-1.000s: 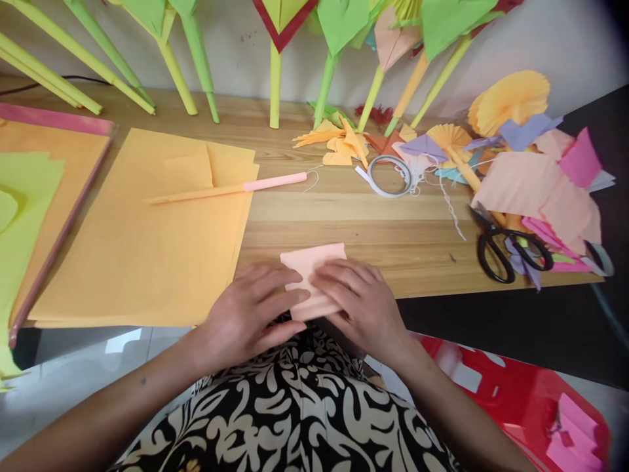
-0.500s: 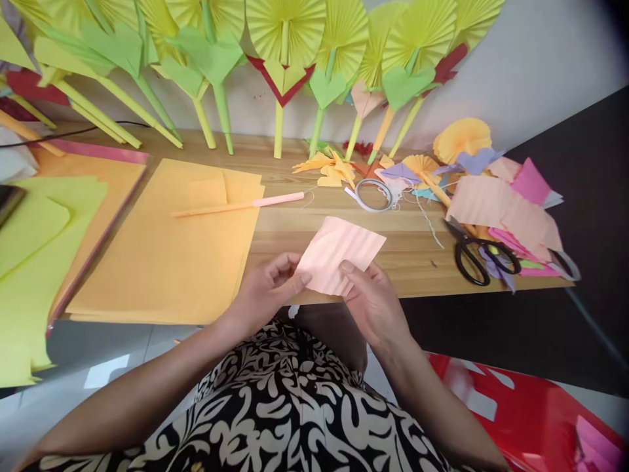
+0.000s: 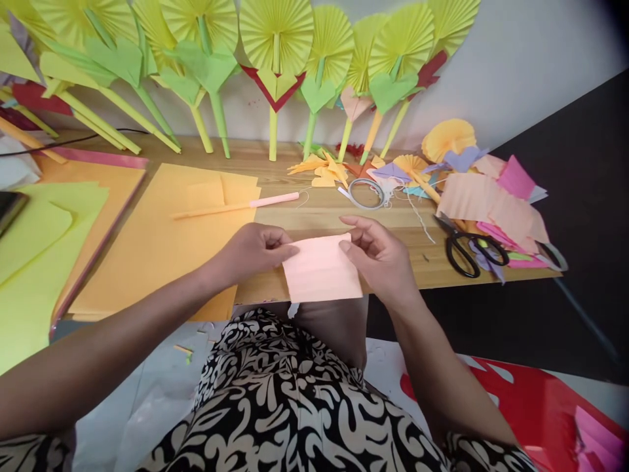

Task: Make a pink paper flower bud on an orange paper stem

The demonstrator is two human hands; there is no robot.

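Scissors (image 3: 464,248) and tape roll (image 3: 366,194) lie beyond the held paper (image 3: 322,270).

Two bare grips: left grip (image 3: 255,252) and right grip (image 3: 381,259). One pale pink creased paper sheet (image 3: 322,269). One pair of black-handled scissors (image 3: 464,249). One white tape ring (image 3: 366,195). One rolled orange paper stick with a pink end (image 3: 236,206). Two orange pleated paper fans (image 3: 447,137). At least seven yellow pleated paper fans (image 3: 275,33); exact count unclear at the left edge. One wooden desk (image 3: 319,216).
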